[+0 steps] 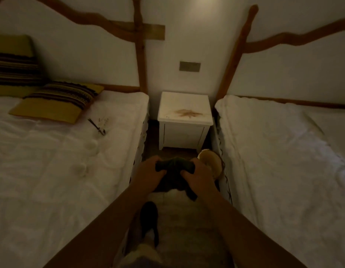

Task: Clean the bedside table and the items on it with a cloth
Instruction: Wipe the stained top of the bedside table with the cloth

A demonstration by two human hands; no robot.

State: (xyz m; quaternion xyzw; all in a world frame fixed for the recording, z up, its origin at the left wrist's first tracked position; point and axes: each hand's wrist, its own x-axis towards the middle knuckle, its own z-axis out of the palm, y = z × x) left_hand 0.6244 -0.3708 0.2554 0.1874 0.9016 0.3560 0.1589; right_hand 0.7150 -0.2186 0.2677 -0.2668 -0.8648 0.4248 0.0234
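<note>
Gripping dark cloth (174,165) with both hands, well short of bedside table (185,109).

No readable text, no labels, brands, numbers or signs anywhere in the dim room, wall plate (190,66) above the bedside table (185,111) blank

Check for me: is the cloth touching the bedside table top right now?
No, both hands hold the dark cloth in the air, short of the bedside table.
</note>
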